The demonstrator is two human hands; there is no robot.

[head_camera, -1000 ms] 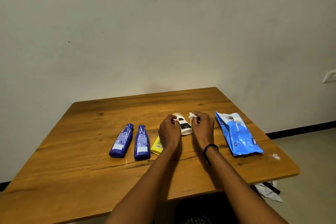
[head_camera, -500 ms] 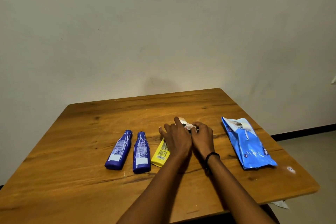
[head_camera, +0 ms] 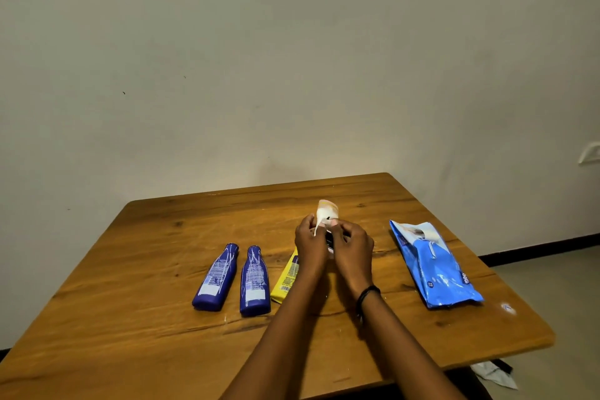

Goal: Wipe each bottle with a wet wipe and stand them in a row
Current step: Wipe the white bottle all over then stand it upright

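Note:
Above the wooden table (head_camera: 156,338), both my hands hold a small white bottle (head_camera: 328,212) tilted up, its far end sticking out past my fingers. My left hand (head_camera: 310,245) grips its left side. My right hand (head_camera: 352,250), with a black band on the wrist, pinches a small white wet wipe (head_camera: 316,228) against the bottle. Two dark blue bottles (head_camera: 216,278) (head_camera: 255,281) lie flat side by side to the left. A yellow bottle (head_camera: 287,278) lies next to them, partly hidden under my left forearm.
A blue pack of wet wipes (head_camera: 433,265) lies on the table's right side. A crumpled white wipe (head_camera: 493,373) is on the floor below the right front corner. The table's far edge meets a plain wall, which has a white socket (head_camera: 589,154) on the right.
The white bottle lay on the table under my hands; now both hands have lifted it and tipped its far end upward. The other bottles and the pack have not moved.

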